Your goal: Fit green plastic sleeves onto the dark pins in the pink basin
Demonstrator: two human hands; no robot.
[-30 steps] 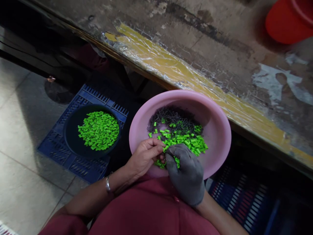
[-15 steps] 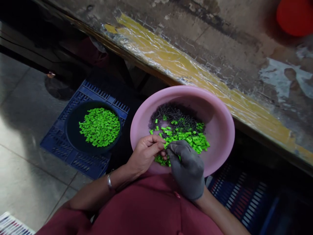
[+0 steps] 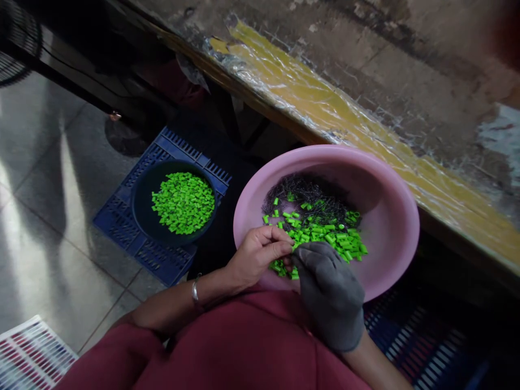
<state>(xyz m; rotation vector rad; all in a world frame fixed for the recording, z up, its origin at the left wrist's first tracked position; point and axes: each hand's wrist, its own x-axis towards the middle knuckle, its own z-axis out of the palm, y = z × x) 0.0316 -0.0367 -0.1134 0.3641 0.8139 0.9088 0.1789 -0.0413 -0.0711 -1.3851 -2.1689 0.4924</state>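
Over the near side of a pink basin (image 3: 406,238), my bare left hand (image 3: 258,257) and my grey-gloved right hand (image 3: 331,292) meet at the fingertips. Thumb and fingers of each are pinched together. Whatever lies between them is too small and hidden to make out. Short bright green tubes (image 3: 343,238) are heaped in the basin just beyond my fingers. Behind these is a tangled pile of thin, dark, spring-like pieces (image 3: 309,187), with a few green tubes scattered on it.
To the left, a dark bowl (image 3: 140,208) of small green pieces (image 3: 182,203) rests on a blue slatted crate (image 3: 117,208). A worn workbench (image 3: 365,59) edged with yellow tape runs along the far side. A white crate (image 3: 34,352) is at lower left, a fan (image 3: 18,46) at upper left.
The camera view has swung, so basin, bowl and hands appear further right. The fan has come into view. Both hands stay pinched together over the basin.
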